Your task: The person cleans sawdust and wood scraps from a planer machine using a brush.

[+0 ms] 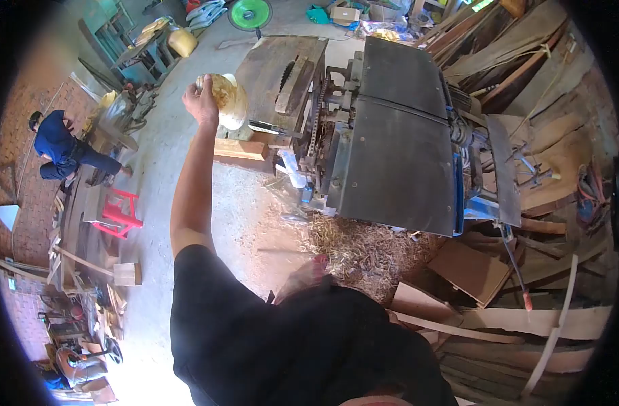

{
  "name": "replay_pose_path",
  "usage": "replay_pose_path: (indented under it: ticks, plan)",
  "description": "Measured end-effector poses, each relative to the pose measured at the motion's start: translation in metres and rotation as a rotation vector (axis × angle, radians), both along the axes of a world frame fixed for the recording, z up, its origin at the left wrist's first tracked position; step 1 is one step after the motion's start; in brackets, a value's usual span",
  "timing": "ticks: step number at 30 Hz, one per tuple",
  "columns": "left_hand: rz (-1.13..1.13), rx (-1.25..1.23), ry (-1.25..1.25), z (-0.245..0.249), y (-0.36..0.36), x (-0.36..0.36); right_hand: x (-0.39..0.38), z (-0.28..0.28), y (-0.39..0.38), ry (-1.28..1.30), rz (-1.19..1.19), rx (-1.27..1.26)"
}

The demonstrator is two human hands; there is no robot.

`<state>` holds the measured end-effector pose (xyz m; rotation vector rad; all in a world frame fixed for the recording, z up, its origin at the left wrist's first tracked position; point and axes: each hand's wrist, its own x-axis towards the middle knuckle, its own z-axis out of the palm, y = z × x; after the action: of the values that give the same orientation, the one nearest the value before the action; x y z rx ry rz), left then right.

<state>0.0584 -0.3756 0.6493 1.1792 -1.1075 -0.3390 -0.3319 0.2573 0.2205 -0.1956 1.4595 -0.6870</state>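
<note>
My left hand (201,103) is stretched out ahead, its fingers closed on the rim of a pale round container (232,101) with brownish bits inside. The container is beside the wooden table (259,64) of a machine, where a dark toothed saw blade (286,76) stands next to a wooden block (296,93). Right of the blade lie the machine's large dark metal plates (401,162). A squared wooden piece (240,149) is just below the container. My right hand does not show.
Wood shavings (363,250) cover the floor below the machine. Boards and offcuts (526,338) are piled at the right. A person in dark clothes (58,145) is at the left, near a red stool (120,213). A green round fan (250,12) stands behind the machine.
</note>
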Motion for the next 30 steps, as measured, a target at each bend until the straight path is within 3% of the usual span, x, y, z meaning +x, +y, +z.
replay_pose_path:
  ticks: [6, 11, 16, 17, 18, 19, 20, 21, 23, 25, 27, 29, 30]
  plan:
    - [0.056, 0.284, -0.142, -0.003, -0.031, 0.009, -0.027, 0.008, -0.006, 0.023, -0.011, 0.028]
    - [-0.02, 0.377, -0.211, -0.034, -0.064, 0.02, -0.049, 0.013, -0.008, 0.042, -0.025, 0.049]
    - [0.096, 0.296, -0.395, -0.039, -0.062, 0.022, -0.012, 0.01, 0.027, 0.021, -0.185, 0.06]
    - [-0.08, 0.179, -0.223, -0.051, -0.068, 0.026, 0.002, 0.009, 0.046, 0.021, -0.255, 0.064]
    - [-0.105, 0.11, -0.215, -0.041, -0.053, 0.021, 0.018, 0.008, 0.067, 0.02, -0.327, 0.069]
    - [-0.08, 0.038, -0.274, -0.05, -0.062, 0.028, 0.025, -0.051, 0.115, 0.018, -0.395, 0.07]
    - [0.148, 0.009, -0.399, -0.03, -0.037, 0.012, 0.035, -0.033, 0.101, 0.194, -0.411, 0.163]
    - [0.215, -0.029, -0.45, -0.029, -0.037, 0.012, 0.035, -0.004, 0.076, 0.364, -0.416, 0.265]
    - [0.434, -0.041, -0.531, -0.02, -0.016, -0.006, 0.04, 0.077, 0.037, 0.553, -0.583, 0.195]
    - [0.352, -0.15, -0.439, -0.004, 0.012, -0.043, 0.022, 0.079, 0.035, 0.716, -0.775, 0.108]
    - [0.205, -0.33, -0.405, -0.001, 0.027, -0.074, 0.006, 0.135, 0.013, 0.861, -0.971, 0.018]
    - [0.173, -0.398, -0.601, -0.017, 0.027, -0.1, -0.018, 0.173, 0.003, 1.031, -1.013, -0.226]
    - [0.079, -0.371, -0.592, -0.021, 0.036, -0.12, -0.028, 0.207, -0.013, 0.998, -1.126, -0.247]
